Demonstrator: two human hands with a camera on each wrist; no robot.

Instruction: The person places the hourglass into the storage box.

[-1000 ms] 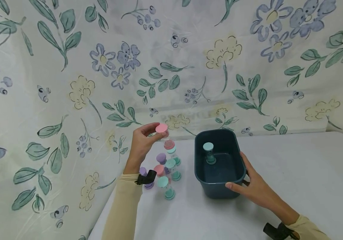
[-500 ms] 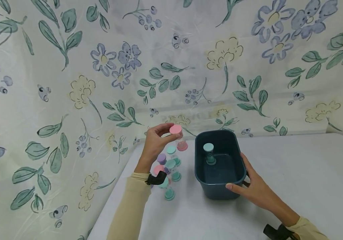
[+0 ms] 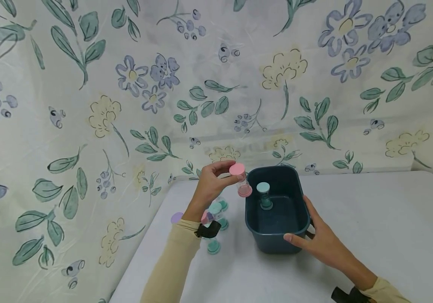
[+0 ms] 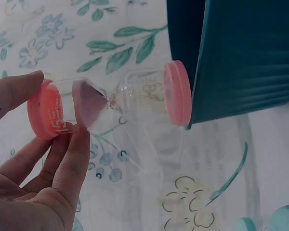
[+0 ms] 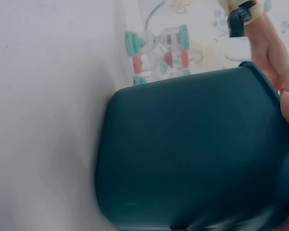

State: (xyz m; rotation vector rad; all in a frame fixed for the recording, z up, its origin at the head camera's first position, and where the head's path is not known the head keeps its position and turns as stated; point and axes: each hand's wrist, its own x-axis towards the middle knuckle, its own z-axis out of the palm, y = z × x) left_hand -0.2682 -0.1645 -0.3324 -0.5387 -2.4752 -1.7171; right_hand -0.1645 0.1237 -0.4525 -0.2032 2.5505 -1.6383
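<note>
Head view: left fingers, pinching a pink hourglass, have neared the bin right fingers hold.

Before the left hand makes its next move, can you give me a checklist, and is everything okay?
1. Left hand pinches the pink sand timer near its upper cap: ok.
2. Right hand holds the bin at its near right corner: ok.
3. Room in the bin: looks ok; one mint-capped timer stands inside, with bare floor around it.
4. Pink sand timer fully over the opening: not ok; it's at the left rim.
5. Lower cap clear of the rim: cannot tell.
</note>
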